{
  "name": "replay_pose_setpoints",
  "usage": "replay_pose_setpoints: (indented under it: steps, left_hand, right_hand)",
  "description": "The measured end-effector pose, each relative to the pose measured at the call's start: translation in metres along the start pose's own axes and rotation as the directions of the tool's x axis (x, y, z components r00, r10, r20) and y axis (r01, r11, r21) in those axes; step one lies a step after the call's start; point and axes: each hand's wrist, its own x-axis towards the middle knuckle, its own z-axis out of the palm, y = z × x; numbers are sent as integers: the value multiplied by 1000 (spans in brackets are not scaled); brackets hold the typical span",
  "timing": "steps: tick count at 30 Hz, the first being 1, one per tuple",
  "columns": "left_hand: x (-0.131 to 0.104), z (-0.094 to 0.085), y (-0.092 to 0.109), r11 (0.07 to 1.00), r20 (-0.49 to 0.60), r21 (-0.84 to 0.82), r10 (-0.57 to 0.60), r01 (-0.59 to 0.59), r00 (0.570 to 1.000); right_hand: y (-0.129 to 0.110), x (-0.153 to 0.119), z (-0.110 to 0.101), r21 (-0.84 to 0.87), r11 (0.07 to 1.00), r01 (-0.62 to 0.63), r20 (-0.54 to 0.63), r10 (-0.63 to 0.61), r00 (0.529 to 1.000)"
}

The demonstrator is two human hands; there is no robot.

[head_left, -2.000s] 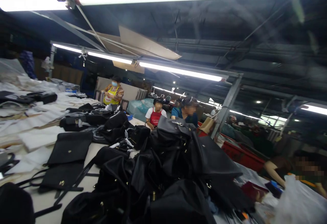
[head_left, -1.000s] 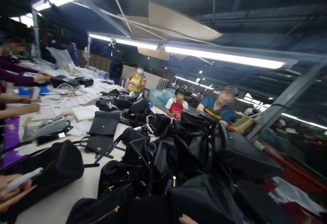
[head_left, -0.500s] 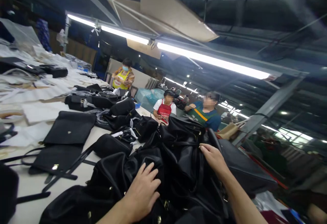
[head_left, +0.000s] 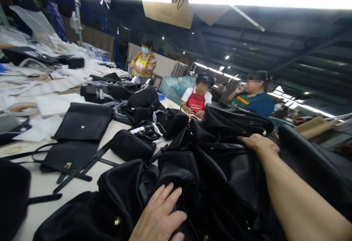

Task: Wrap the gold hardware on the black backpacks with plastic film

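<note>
Soft black leather-like bags are heaped in front of me. My left hand [head_left: 162, 213] lies on a black bag [head_left: 176, 171] near the bottom middle, its fingers outstretched and slightly apart. Farther off to the right, my right hand [head_left: 260, 144] is closed on the edge of another black bag [head_left: 231, 156]; the fingertips are partly hidden. Just beyond that hand lies a black bag with a metal fitting [head_left: 236, 122]. Brass-coloured studs show on a dark bag [head_left: 90, 215] at the lower left.
A flat black flap bag [head_left: 85, 122] with straps lies on the pale table [head_left: 35, 193]. Small black bags [head_left: 132, 144] stand behind it, and white sheets [head_left: 55, 103] cover the far left. Three people, including one in a red apron [head_left: 196, 102], are across the table.
My view has tilted down and turned, so the lamps sit higher. My right hand stays at the bag edge, now farther right in view. My left hand still rests on the bags.
</note>
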Motion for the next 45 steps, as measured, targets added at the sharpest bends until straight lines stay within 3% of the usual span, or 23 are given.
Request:
replay_pose_setpoints:
  steps: [4,9,15,21,26,30,34,40,45]
  left_hand:
    - [-1,-2,2,999,-4,-25,-22,22,1000]
    - [-9,-14,17,992,-38,-97,-88,84,995]
    - [-13,-15,20,991,-103,-107,-92,81,990]
    - [-13,-8,15,997,-193,-65,-50,38,980]
    - [-15,-9,14,998,-209,-48,-40,31,977]
    - [-14,-10,14,998,-161,-42,-47,41,986]
    - [-13,-7,13,998,-179,-36,-48,42,983]
    - [-9,-9,17,999,-169,-34,-38,32,985]
    - [-11,-8,15,999,-153,11,-31,33,988]
  right_hand:
    - [-1,-13,5,-98,994,43,143,-28,989]
    - [5,-47,-3,-172,975,139,215,-101,971]
    - [18,-108,-21,-209,946,248,128,-225,966]
    - [32,-167,-15,-254,892,373,28,-379,925]
    - [39,-171,-12,-272,876,399,-20,-420,907]
    - [29,-164,-10,-297,884,361,-60,-395,917]
    - [21,-167,-7,-293,896,335,-72,-370,926]
    - [38,-168,-17,-187,916,356,90,-345,934]
    - [54,-188,-34,-41,878,477,156,-466,871]
